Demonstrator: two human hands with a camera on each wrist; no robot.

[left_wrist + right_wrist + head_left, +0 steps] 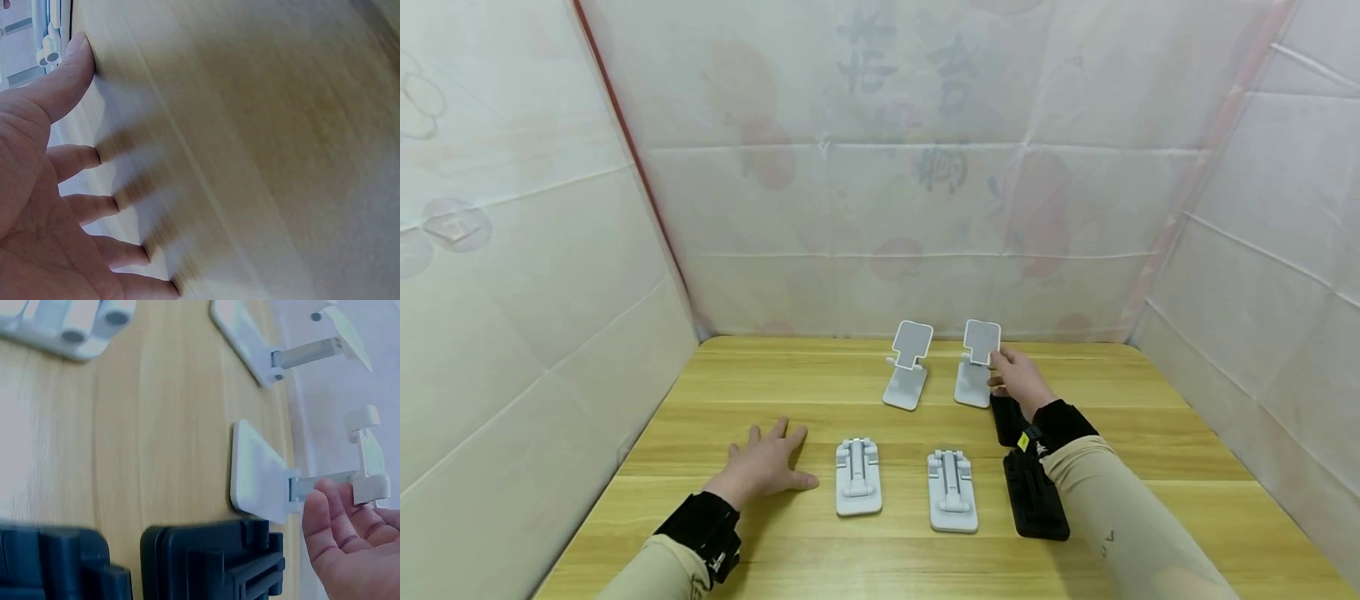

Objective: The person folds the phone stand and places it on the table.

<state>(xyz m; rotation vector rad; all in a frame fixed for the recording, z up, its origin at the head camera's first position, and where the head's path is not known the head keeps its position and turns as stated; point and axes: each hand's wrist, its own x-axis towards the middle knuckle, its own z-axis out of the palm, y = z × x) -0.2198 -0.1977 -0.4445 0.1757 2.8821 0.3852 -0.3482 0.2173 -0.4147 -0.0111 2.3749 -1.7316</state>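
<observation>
My right hand [1024, 382] grips the right edge of an unfolded white phone stand [973, 385], near the underside of its tilted grey-faced plate. In the right wrist view its fingers [317, 515] curl beside the bracket and post; the thumb's contact is hidden. A second unfolded white phone stand [906, 387] faces forward on the left. My left hand [763, 467] rests on the wooden table with fingers spread and fingertips [128, 253] at the surface, left of a folded white phone stand [858, 477]. Another folded white phone stand [952, 492] lies in front.
Below my right forearm lies a folded black phone stand [1036, 496], partly covered by the sleeve. A second black phone stand [1006, 419] lies just behind it, close under the right hand. Printed pale sheeting [880, 200] walls in the wooden table [790, 375] at back and sides.
</observation>
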